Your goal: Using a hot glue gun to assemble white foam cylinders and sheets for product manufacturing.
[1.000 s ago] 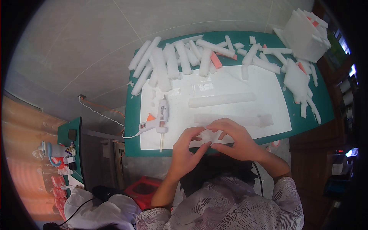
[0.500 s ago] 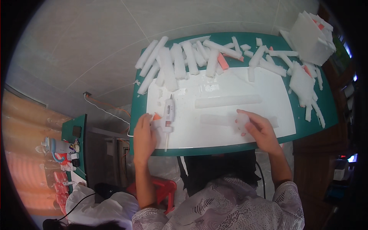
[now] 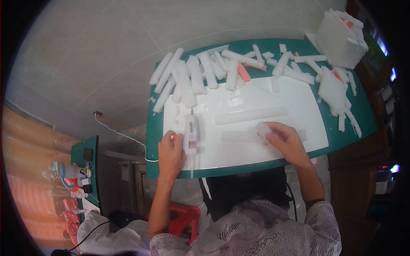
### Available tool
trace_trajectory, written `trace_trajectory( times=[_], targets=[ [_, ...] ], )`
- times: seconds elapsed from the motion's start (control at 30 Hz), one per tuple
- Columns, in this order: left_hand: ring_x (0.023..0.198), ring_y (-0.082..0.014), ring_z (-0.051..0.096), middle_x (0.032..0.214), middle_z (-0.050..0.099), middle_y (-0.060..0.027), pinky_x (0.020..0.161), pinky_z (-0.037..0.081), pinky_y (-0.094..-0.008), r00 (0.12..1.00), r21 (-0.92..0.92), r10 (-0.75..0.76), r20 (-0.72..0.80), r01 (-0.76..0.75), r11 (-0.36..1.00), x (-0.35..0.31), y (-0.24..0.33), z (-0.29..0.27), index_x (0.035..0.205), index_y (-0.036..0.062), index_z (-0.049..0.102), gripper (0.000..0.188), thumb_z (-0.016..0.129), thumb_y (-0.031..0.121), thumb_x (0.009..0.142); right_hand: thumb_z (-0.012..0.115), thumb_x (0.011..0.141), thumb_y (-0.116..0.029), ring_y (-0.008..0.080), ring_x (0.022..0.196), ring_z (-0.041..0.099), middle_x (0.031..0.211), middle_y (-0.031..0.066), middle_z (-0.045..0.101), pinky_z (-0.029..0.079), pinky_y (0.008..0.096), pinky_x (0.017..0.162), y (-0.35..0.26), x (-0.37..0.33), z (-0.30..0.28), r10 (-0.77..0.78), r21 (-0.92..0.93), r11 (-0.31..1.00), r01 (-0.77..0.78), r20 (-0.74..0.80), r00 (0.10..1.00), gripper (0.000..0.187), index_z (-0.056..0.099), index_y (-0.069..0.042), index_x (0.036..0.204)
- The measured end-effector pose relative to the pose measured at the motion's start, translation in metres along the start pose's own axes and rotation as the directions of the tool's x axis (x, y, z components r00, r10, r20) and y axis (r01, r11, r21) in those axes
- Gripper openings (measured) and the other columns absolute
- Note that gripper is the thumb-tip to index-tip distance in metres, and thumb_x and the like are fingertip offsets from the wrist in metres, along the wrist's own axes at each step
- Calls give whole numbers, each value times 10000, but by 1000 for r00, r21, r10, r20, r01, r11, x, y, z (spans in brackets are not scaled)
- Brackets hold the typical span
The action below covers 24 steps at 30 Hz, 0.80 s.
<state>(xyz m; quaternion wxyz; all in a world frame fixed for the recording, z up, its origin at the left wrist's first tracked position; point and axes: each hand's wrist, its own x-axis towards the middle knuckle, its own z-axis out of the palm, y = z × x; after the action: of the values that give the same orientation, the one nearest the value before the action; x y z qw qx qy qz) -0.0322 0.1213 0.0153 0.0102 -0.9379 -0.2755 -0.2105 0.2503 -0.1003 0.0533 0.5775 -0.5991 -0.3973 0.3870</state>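
My left hand is closed at the handle side of a white hot glue gun, by its orange trigger. The gun's nozzle points away from me and a glue stick sticks out of its near end; the palm hides most of the handle. Between the fingers and thumb of my right hand is a small rough piece of white foam. Under it on the white board lies a pale foam strip, partly covered by that hand. A longer foam strip lies just beyond.
Many white foam strips crowd the green table's far edge, with a salmon-coloured piece among them. A white foam box stands far right, above a foam slab. A red stool sits below left.
My left hand and the glue gun have shifted right and a little nearer to me. My right hand, still pinching the foam piece, has moved only slightly.
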Motion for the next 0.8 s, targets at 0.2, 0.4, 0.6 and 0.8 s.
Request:
trace_trajectory(
  times=[0.2, 0.4, 0.6, 0.8],
  targets=[
    [843, -284, 583, 1172, 612, -171, 701, 454, -365, 950, -70, 203, -236, -224, 972, 2, 45, -17, 1044, 14, 644, 333, 678, 32, 713, 652, 933, -107, 67, 804, 594, 1061, 64, 670, 492, 215, 734, -4, 4, 10, -3, 7, 1000, 3, -38, 999, 332, 618, 39, 1230],
    [699, -181, 561, 1163, 671, -130, 652, 425, -335, 897, 19, 345, -276, -354, 935, 9, 74, -19, 981, 13, 654, 257, 666, 59, 729, 625, 930, -33, 131, 936, 595, 1129, 86, 635, 508, 276, 821, -3, 6, 16, 61, 69, 996, -62, 21, 998, 313, 596, 58, 1228],
    [721, -205, 576, 1131, 674, -146, 665, 424, -344, 892, 19, 373, -258, -381, 925, 9, 80, -15, 968, -14, 650, 273, 642, 92, 716, 699, 902, -79, 111, 914, 639, 1101, 89, 635, 513, 240, 797, 2, 3, 20, 2, 147, 989, -1, -3, 1000, 341, 602, 72, 1191],
    [685, -175, 541, 1124, 675, -96, 659, 435, -334, 890, 10, 361, -280, -373, 928, 9, 84, -10, 973, 25, 653, 243, 657, 84, 737, 741, 853, -69, 127, 982, 620, 1113, 85, 655, 507, 275, 850, 8, 4, 21, -140, -4, 990, 140, -45, 989, 345, 630, 37, 1162]
  ],
)
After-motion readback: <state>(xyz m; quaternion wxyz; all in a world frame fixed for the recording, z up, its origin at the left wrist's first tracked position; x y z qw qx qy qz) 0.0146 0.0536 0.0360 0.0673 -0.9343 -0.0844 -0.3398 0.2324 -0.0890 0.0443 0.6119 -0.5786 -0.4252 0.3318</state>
